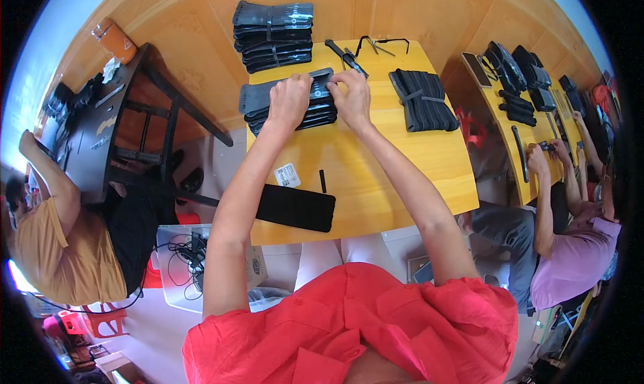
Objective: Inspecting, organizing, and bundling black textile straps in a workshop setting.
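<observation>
Two bare forearms point(419, 189) extend from a red shirt point(315, 317) over a yellow wooden table point(389, 189). Nearest the wearer, a black, phone-like slab point(296, 208) lies by the table's near edge; just beyond it are a white label point(288, 175) and a narrow black strip point(322, 181). Farther in, a flat dark sleeve point(255, 99) tops a low stack of similar pieces point(320, 121). The left hand point(290, 102) lies over this sleeve, fingers curled; from where I stand the thumb is hidden, and I cannot tell whether they grip. The right hand point(352, 99) has thumb and forefinger pinched on the sleeve's right end. Well apart to the right rests a banded dark bundle point(424, 105). Beyond the hands lie a black-handled tool point(353, 62) and, farther left, a taller dark stack point(272, 38), before a wood-panelled wall point(389, 11).
</observation>
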Demonstrator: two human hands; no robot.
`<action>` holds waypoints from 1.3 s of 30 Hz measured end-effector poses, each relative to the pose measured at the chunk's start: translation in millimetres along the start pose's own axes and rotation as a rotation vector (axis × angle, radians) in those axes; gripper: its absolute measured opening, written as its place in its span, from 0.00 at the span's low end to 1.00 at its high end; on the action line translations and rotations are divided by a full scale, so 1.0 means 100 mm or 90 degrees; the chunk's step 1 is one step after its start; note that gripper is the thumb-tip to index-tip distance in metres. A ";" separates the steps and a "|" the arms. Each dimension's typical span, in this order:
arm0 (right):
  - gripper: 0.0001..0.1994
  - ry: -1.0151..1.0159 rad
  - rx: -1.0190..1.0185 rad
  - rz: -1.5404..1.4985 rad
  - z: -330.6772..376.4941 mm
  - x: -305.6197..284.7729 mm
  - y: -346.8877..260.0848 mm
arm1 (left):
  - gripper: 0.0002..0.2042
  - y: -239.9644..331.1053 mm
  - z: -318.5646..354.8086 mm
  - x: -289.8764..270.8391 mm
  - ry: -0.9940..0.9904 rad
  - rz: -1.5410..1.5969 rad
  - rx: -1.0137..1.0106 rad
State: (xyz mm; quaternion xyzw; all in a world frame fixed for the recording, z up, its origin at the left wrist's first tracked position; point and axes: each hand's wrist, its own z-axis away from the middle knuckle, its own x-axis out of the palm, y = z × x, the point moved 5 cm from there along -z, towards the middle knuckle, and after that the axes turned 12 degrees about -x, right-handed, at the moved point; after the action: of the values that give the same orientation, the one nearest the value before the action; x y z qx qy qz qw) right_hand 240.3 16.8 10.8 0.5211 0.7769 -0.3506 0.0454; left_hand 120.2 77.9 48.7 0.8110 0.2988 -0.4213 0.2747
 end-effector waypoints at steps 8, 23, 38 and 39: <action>0.12 -0.131 -0.220 0.054 0.12 0.18 -0.28 | 0.07 -0.08 -0.13 0.01 -0.068 0.048 0.045; 0.18 -0.156 -0.220 0.135 0.23 0.37 -0.24 | 0.08 -0.16 -0.24 0.20 -0.124 0.007 0.039; 0.18 -0.189 -0.255 0.154 0.23 0.34 -0.26 | 0.13 -0.54 -0.64 -0.10 -0.094 0.086 -0.112; 0.18 -0.177 -0.262 0.148 0.24 0.33 -0.27 | 0.13 -0.62 -0.67 -0.19 -0.054 0.115 -0.125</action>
State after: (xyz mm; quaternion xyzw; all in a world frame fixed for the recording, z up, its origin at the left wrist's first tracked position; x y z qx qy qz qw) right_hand 195.6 22.4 -8.4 0.5332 0.7532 -0.2459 0.2965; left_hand 101.4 161.8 85.7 0.7854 0.2524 -0.3976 0.4017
